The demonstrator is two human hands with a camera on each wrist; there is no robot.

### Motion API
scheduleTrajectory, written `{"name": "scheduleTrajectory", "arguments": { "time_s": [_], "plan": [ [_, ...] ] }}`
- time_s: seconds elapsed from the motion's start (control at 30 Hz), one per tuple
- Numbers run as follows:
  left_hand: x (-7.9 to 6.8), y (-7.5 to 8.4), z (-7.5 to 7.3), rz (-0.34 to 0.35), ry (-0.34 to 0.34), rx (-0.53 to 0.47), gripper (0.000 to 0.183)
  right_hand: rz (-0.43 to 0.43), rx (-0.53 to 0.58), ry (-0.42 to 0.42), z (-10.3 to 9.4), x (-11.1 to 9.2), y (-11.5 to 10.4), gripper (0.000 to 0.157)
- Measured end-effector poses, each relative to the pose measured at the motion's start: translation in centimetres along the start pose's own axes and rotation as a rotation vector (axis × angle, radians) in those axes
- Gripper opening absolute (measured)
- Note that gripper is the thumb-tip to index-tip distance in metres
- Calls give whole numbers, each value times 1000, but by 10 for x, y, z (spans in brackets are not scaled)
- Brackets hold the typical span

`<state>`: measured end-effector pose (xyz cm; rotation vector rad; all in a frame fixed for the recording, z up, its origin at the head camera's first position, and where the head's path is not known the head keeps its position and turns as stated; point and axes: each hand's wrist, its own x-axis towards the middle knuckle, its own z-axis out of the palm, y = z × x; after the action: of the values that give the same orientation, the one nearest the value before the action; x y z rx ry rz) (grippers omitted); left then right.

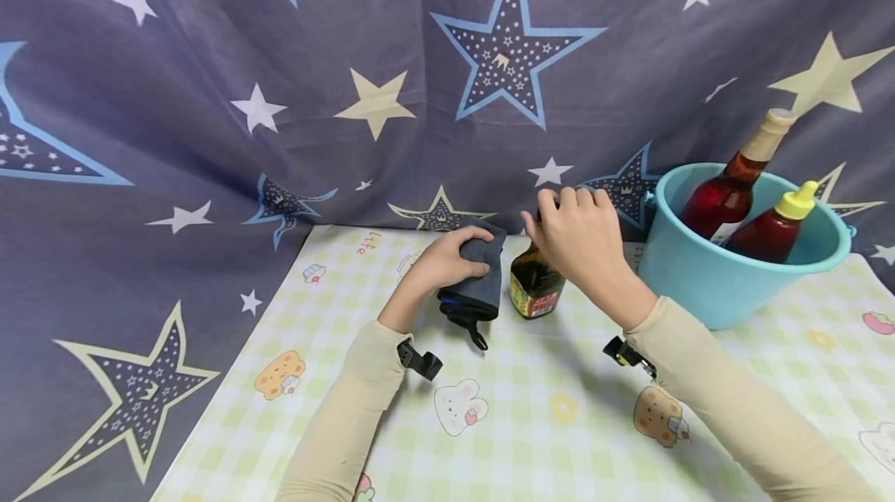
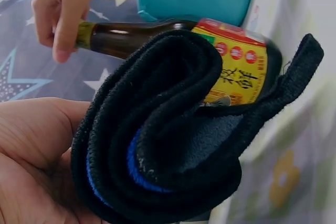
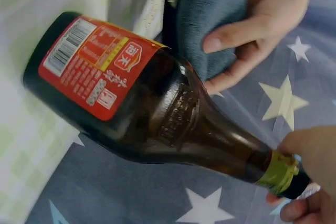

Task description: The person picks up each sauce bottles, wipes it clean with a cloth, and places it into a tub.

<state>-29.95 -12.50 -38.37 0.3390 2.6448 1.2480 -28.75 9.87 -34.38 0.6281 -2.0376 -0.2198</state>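
Observation:
My left hand (image 1: 447, 259) grips a folded dark grey cloth (image 1: 482, 273) with black edging, a hanging loop and a bit of blue inside the folds. Just to its right, my right hand (image 1: 583, 234) holds a brown glass sauce bottle (image 1: 537, 280) by its neck near the cap. The bottle stands upright, its base close over the tablecloth. A red label (image 3: 100, 66) with a barcode faces the right wrist camera, and a yellow label (image 2: 239, 72) shows in the left wrist view. In the right wrist view, thumb and fingers close around the yellow-banded neck (image 3: 278, 171).
A light blue bucket (image 1: 727, 288) stands at the right, holding a red bottle (image 1: 723, 195) with a tan-wrapped neck and a red bottle with a yellow cap (image 1: 797, 203). A checked tablecloth (image 1: 517, 424) covers the table. Behind hangs a star-patterned curtain (image 1: 336, 28).

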Motion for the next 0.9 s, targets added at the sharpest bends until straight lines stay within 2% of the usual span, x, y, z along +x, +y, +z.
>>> {"name": "scheduleTrajectory", "arguments": {
  "time_s": [0.2, 0.33, 0.47, 0.67, 0.9],
  "plan": [
    [-2, 3, -4, 6, 16, -19, 49, 9, -63, -2, -3, 8, -7, 40],
    [-4, 4, -7, 17, 24, -13, 49, -9, -56, -14, -6, 10, -10, 37],
    [-5, 4, -8, 35, 33, -8, 49, -57, -15, 15, -9, 6, -7, 35],
    [-7, 6, -9, 50, 51, -1, 49, -110, 168, 26, -8, -6, 12, 34],
    [-9, 7, -11, 51, 53, -2, 49, -112, 392, -78, -4, -11, 30, 25]
  ]
}}
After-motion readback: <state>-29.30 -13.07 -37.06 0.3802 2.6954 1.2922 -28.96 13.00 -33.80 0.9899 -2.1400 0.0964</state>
